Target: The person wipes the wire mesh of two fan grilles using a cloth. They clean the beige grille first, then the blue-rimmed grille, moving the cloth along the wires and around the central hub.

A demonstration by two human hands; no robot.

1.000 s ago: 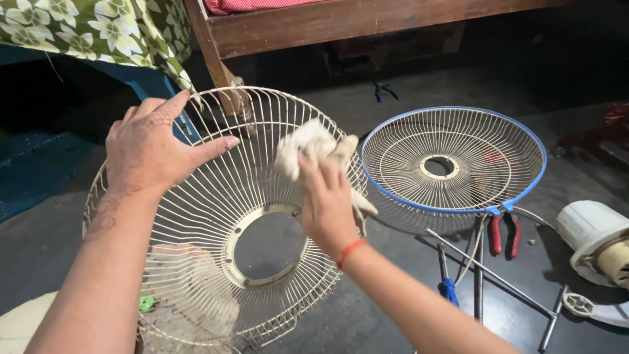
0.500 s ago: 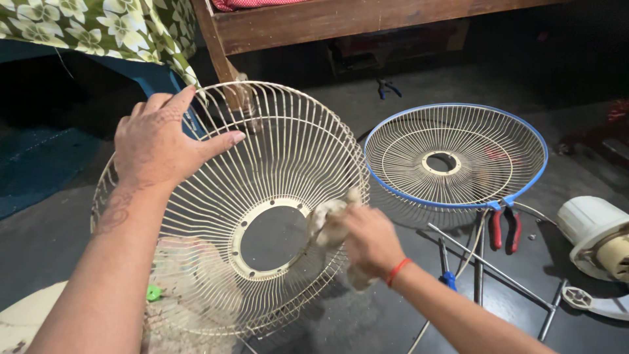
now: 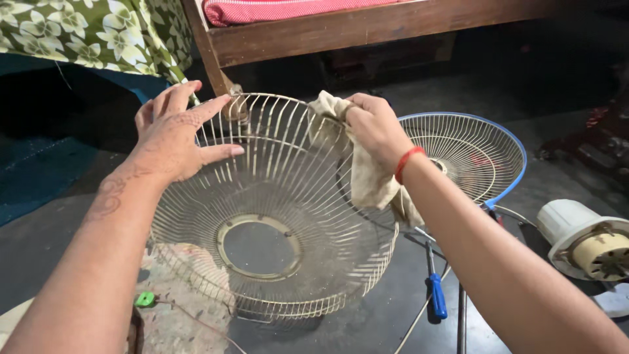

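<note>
Your left hand (image 3: 175, 134) lies open with fingers spread on the far left rim of the cream wire fan guard (image 3: 275, 210), which sits tilted on the floor like a bowl with nothing inside it. Your right hand (image 3: 377, 128) is closed around a dirty cloth (image 3: 367, 180) pressed on the guard's far right rim. The blue-rimmed guard (image 3: 475, 154) lies just beyond to the right, a blue-handled screwdriver (image 3: 436, 292) near it.

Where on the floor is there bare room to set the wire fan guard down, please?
Bare dark floor lies left of the cream fan guard, beyond the left hand, toward the blue mat. Right is crowded: the blue-rimmed guard, blue-handled screwdriver, and white fan motor sit close together under the right hand holding the rag.
</note>
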